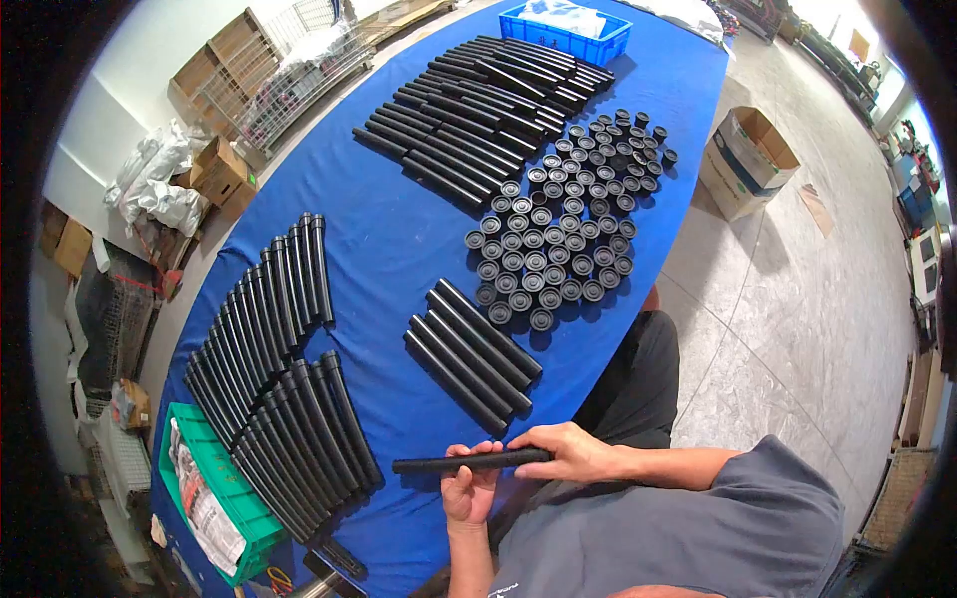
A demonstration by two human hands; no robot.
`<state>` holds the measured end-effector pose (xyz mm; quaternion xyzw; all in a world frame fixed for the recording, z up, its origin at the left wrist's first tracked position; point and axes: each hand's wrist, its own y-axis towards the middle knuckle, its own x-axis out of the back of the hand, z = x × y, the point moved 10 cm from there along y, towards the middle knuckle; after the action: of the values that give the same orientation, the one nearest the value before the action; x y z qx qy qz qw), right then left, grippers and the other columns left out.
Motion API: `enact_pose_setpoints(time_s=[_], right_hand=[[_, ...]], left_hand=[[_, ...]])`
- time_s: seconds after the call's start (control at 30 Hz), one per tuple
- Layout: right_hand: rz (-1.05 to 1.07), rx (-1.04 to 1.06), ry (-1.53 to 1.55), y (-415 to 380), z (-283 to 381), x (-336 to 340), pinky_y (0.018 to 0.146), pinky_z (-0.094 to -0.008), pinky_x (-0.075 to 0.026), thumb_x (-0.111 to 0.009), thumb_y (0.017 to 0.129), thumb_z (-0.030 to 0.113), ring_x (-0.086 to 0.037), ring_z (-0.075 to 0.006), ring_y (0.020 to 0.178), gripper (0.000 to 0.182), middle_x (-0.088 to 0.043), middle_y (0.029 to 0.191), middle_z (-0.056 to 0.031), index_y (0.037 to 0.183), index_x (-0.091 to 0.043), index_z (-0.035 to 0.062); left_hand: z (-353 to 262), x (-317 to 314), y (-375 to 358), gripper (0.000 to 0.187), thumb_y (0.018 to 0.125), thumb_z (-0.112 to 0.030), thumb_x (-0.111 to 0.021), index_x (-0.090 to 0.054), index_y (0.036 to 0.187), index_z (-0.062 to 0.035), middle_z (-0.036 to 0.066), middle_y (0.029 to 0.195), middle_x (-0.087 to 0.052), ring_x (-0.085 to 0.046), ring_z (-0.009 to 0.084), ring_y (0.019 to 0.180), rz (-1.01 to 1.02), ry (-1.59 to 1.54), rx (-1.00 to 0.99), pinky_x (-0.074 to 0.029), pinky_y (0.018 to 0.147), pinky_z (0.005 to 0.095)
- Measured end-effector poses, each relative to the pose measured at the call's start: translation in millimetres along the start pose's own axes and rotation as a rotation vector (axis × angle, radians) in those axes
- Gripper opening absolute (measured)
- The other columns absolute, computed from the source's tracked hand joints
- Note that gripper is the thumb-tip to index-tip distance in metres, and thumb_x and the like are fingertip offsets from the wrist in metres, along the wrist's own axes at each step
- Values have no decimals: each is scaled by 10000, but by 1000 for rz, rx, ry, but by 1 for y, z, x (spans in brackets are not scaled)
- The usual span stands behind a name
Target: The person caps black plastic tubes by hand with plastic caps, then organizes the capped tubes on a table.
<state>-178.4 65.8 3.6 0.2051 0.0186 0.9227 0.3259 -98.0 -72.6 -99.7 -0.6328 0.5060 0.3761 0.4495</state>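
**Both hands on one black tube at near edge of desk**

Left hand (469, 490) and right hand (570, 453) both grip a black tube (469, 462), held level over the blue desk (389, 239). Short row of tubes (471, 357) just beyond the hands. Cluster of black caps (563, 214) toward the right edge. Long tube stacks (274, 369) at left edge, more tubes (483, 110) at far end. Green bin (214, 488) near-left corner, blue bin (566, 32) far end.
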Motion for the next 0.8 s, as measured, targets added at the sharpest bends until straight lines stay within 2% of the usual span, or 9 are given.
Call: enact_pose_setpoints(time_s=[0.07,0.17,0.2,0.3,0.33,0.43,0.47,0.6,0.8], right_hand=[[-8,4,-13,-1,-8,0,720,-392,-594,-792,838,50,-687,-327,913,505,-656,1108,-151,1306,-602,35],[-31,277,-345,-7,14,-8,771,-386,-592,-773,907,129,-700,-316,953,438,-664,1063,-156,1303,-619,21],[-57,234,-215,-4,14,-3,758,-372,-598,-772,911,130,-707,-294,969,419,-665,1063,-155,1292,-634,22],[139,-565,398,-8,-33,-10,758,-374,-607,-791,856,72,-699,-298,986,451,-654,1125,-149,1278,-638,30],[224,-647,360,-10,-40,-15,774,-390,-609,-791,851,68,-696,-312,995,462,-639,1182,-144,1284,-632,36],[-23,170,-190,-3,7,-3,777,-400,-609,-775,891,104,-696,-318,984,441,-636,1192,-147,1301,-623,39],[-51,277,-316,-9,9,-10,773,-403,-606,-764,916,138,-695,-328,956,442,-635,1187,-149,1320,-609,47],[72,-91,25,2,1,0,774,-410,-598,-758,928,175,-693,-332,955,440,-653,1153,-147,1318,-603,45],[-41,214,-229,-1,17,-1,789,-413,-601,-772,901,112,-696,-323,972,426,-657,1143,-151,1295,-626,44]], left_hand=[[1,1,0,359,954,-93,-737,-560,1264,-57,276,1350,-633,-575,431,1326,-18,17,8,-448,1166,557],[2,4,0,362,952,-89,-738,-560,1266,-58,275,1353,-631,-573,431,1329,-26,27,15,-446,1166,560],[2,6,-1,363,952,-88,-739,-560,1266,-58,276,1356,-628,-573,432,1330,-14,18,10,-445,1168,562],[0,2,-1,360,952,-88,-738,-563,1265,-58,277,1356,-627,-573,434,1328,-19,23,-9,-449,1164,563],[-1,0,0,358,952,-88,-738,-564,1264,-58,277,1355,-627,-574,434,1326,-26,29,-13,-452,1162,563],[1,1,1,353,954,-87,-736,-567,1262,-58,275,1350,-631,-574,437,1325,-32,13,11,-467,1151,557],[1,2,1,355,953,-87,-737,-567,1264,-57,275,1351,-630,-572,438,1328,-26,8,12,-470,1148,556],[1,4,0,363,951,-90,-741,-567,1268,-57,272,1359,-626,-566,438,1336,-13,11,8,-475,1144,555],[1,1,1,353,956,-83,-732,-572,1269,-61,269,1361,-624,-568,434,1334,-17,20,16,-448,1163,562]])
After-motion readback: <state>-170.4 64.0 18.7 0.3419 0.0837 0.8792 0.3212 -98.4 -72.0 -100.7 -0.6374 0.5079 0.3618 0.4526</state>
